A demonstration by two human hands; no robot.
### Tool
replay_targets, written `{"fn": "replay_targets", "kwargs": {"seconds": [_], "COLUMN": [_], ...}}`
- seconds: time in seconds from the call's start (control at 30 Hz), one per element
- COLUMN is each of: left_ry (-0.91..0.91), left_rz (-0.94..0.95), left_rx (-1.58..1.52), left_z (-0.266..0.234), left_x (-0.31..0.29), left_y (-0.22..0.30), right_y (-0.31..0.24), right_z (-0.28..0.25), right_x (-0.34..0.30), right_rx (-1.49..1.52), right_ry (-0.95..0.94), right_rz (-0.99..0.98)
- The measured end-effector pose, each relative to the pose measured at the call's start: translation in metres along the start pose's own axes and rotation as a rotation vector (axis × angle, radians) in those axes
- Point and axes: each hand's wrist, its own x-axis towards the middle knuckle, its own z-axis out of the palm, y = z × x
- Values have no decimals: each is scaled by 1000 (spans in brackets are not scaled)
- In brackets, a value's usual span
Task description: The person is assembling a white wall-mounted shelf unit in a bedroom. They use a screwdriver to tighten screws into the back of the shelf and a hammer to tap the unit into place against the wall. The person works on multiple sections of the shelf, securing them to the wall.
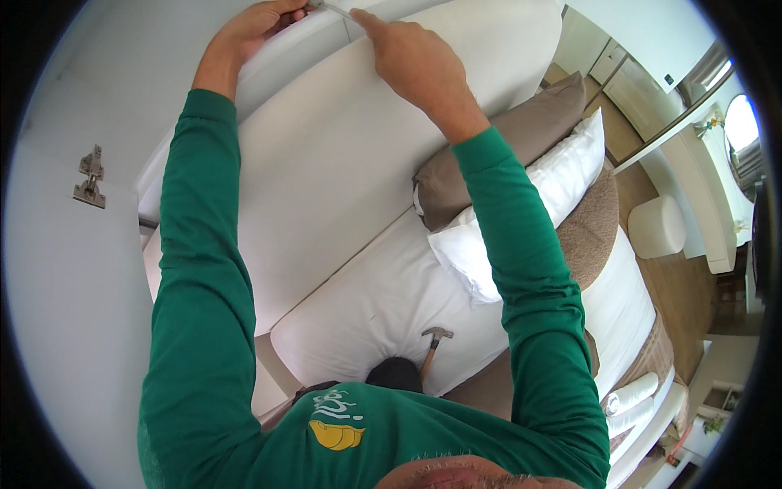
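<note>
Up at the top edge, both my arms reach to a white ledge [305,45] above a cream padded headboard [326,171]. My left hand [259,26] is closed, fingertips pinched at the ledge; what they hold is too small to make out. Between the hands runs a thin light-grey tool [336,11], its kind unclear. My right hand [417,67] has its index finger stretched to the tool's near end, the thumb and other fingers curled out of sight beneath. The tool's other end meets my left fingertips.
A claw hammer [432,350] lies on the white bed sheet [366,310]. Brown pillow [481,167] and white pillow [481,253] lean against the headboard. A metal hinge [91,178] sticks out from the white panel [73,269] at left. A round stool [656,226] stands far right.
</note>
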Motion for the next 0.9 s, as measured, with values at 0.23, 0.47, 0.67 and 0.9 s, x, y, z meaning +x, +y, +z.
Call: {"fn": "replay_targets", "kwargs": {"seconds": [0.23,0.47,0.67,0.9], "left_ry": [-14,8,11,163], "left_rz": [9,4,40,40], "left_rx": [-28,55,35,-152], "left_z": [1,-7,-3,2], "left_x": [1,10,8,3], "left_y": [-2,-6,-4,-2], "right_y": [-4,-8,-4,1], "right_z": [2,2,-5,-21], "right_x": [2,4,2,14], "right_rx": [-27,-54,-24,97], "right_ry": [-43,-57,72,-60], "right_rz": [17,38,0,-19]}}
